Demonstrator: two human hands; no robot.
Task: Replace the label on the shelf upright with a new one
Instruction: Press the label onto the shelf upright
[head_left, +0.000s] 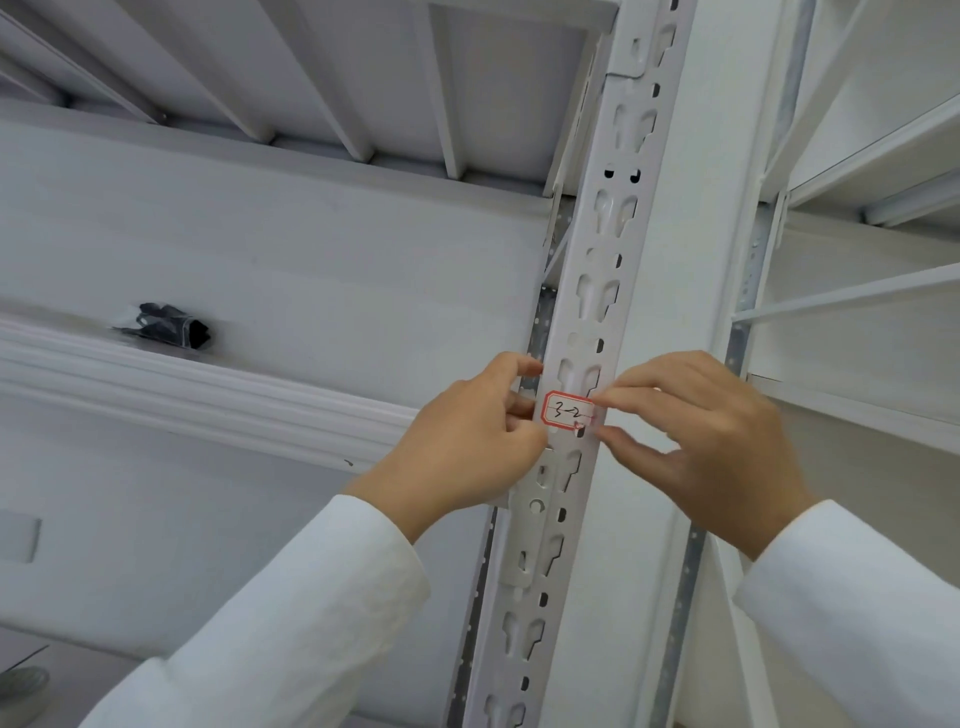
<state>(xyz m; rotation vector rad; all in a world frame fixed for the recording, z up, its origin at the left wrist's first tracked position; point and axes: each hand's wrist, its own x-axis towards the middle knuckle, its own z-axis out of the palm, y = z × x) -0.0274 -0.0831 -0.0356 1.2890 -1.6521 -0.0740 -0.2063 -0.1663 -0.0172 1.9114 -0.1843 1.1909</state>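
Sleeves (291, 613) up: your right hand (711, 447) pinches the label (567, 411) at its right end; left hand (467, 441) fingers curl around the upright (587, 312).

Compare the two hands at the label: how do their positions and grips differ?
The left hand sits at the label's left edge, fingers curled against the side of the shelf upright; the right hand is at the right edge. The right hand pinches the label's right end between fingertip and thumb; the left hand's hold on the label is unclear. Both wear white sleeves and are raised to the same height.
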